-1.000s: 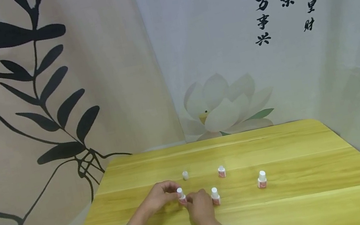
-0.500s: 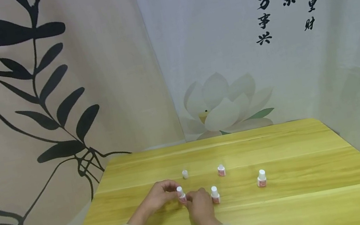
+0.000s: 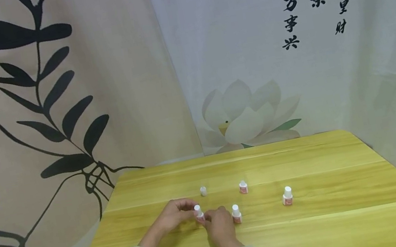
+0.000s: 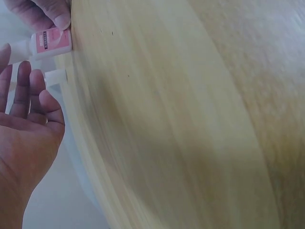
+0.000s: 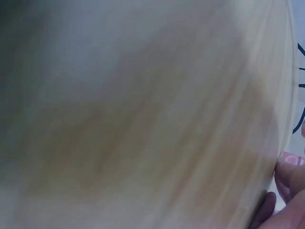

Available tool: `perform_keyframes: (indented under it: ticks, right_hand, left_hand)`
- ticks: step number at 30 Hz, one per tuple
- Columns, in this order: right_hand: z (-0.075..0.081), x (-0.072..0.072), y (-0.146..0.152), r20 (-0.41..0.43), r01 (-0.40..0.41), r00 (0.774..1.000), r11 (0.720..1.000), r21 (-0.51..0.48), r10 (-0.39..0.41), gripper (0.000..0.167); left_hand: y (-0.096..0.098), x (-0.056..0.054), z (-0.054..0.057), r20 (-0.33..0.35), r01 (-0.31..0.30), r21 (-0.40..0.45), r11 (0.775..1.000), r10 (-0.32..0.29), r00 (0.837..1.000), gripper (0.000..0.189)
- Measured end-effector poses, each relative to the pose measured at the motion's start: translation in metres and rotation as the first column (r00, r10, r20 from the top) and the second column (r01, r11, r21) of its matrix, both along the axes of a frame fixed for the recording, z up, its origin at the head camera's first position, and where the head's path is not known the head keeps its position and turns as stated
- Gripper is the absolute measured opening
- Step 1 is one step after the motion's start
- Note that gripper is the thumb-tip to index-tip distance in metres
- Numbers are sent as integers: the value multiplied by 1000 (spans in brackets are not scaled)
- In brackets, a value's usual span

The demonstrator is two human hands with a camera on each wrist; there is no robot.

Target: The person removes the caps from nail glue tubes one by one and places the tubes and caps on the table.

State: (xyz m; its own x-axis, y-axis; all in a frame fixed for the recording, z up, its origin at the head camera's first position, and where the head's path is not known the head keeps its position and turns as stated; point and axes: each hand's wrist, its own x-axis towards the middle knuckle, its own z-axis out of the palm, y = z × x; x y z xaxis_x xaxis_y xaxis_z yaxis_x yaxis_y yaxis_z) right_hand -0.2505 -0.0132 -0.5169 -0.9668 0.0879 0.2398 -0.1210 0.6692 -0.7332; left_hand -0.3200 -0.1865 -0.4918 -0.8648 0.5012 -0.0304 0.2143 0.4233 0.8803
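Observation:
A small white bottle [image 3: 200,216] with a pink-red label and white cap stands upright between my hands on the wooden table [image 3: 321,234]. My left hand [image 3: 176,214] reaches in from the left and pinches the bottle's white cap [image 4: 20,50], its other fingers loosely curled in the left wrist view. From the right, my right hand [image 3: 221,226] holds the labelled body low down between thumb and fingers. Only part of that hand and a sliver of pink label [image 5: 291,158] show in the right wrist view. A second capped bottle [image 3: 236,214] stands close beside my right hand.
Farther back are a small loose white cap-like piece [image 3: 204,191] and a labelled bottle with a short narrow top [image 3: 243,187]. Another capped bottle [image 3: 287,196] stands to the right. Behind the table hangs a printed curtain [image 3: 251,65].

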Motion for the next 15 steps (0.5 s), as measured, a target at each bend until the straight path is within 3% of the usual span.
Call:
perform_keyframes:
  ticks: [15]
  right_hand:
    - [-5,-2,0,3,-11,1000,1000,11,11,7]
  left_hand:
    - [3,2,2,5,-9,-10,1000,9,1000,28]
